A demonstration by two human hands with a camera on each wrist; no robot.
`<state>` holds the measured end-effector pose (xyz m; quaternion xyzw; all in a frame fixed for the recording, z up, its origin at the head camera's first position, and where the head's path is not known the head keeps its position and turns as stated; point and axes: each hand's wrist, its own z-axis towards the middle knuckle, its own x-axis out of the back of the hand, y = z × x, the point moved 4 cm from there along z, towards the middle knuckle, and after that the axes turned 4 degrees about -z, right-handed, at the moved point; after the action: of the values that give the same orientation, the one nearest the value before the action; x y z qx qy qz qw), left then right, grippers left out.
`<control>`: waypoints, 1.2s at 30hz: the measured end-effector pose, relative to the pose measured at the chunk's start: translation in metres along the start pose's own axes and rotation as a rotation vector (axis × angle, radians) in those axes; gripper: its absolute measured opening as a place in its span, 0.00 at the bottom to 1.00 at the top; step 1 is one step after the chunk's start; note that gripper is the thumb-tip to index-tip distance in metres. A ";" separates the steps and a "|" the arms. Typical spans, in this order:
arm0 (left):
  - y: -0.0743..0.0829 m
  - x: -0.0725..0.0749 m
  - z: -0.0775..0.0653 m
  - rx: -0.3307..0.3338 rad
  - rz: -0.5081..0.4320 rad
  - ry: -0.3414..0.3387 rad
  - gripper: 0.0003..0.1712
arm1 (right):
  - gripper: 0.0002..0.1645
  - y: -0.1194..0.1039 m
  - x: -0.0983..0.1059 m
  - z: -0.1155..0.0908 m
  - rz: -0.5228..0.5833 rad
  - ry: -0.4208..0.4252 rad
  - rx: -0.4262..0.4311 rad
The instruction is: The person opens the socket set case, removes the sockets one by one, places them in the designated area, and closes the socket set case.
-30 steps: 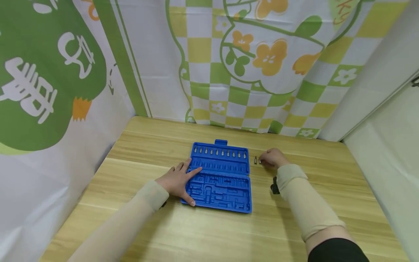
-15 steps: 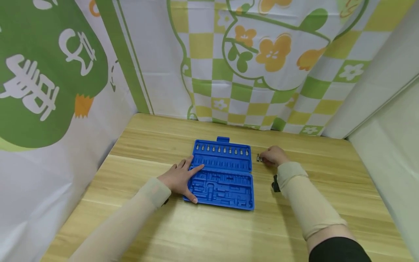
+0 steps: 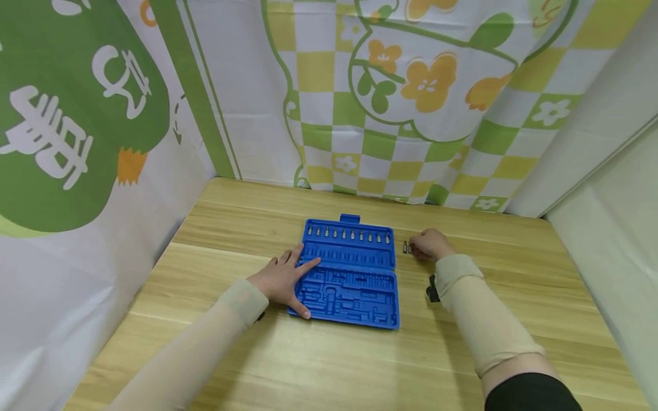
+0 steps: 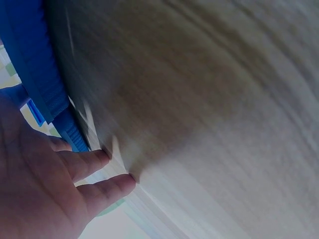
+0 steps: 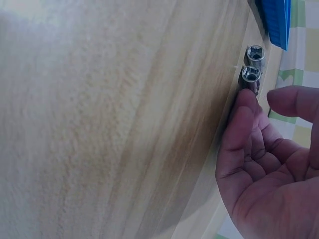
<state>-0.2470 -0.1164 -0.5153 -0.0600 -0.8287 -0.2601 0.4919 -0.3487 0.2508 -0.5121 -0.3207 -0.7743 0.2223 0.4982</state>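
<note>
Presently: right grip, released, thumb apart, one fingertip at a cylindrical metal socket; second socket alongside, near a moulded blue plastic case, unfolded, metal bits in a row inside; left grip, splayed over its edge; wood-grained surface beneath.

Dim, soft-focus wrist views.

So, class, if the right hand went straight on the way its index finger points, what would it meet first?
Probably the nearer metal piece, just ahead of the right hand, though contact is unclear; the other piece and blue case lie beyond.
</note>
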 end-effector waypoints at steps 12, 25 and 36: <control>0.001 0.001 -0.001 0.004 -0.006 0.004 0.77 | 0.09 -0.002 0.000 -0.002 -0.083 -0.016 0.053; 0.000 0.000 -0.001 0.002 0.013 0.006 0.77 | 0.09 -0.008 0.001 -0.010 -0.130 0.009 0.077; -0.001 -0.001 0.000 0.005 0.012 0.003 0.77 | 0.10 -0.007 -0.001 -0.011 -0.088 0.018 0.055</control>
<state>-0.2468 -0.1168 -0.5162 -0.0634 -0.8282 -0.2551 0.4949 -0.3403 0.2457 -0.5036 -0.2745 -0.7766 0.2186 0.5231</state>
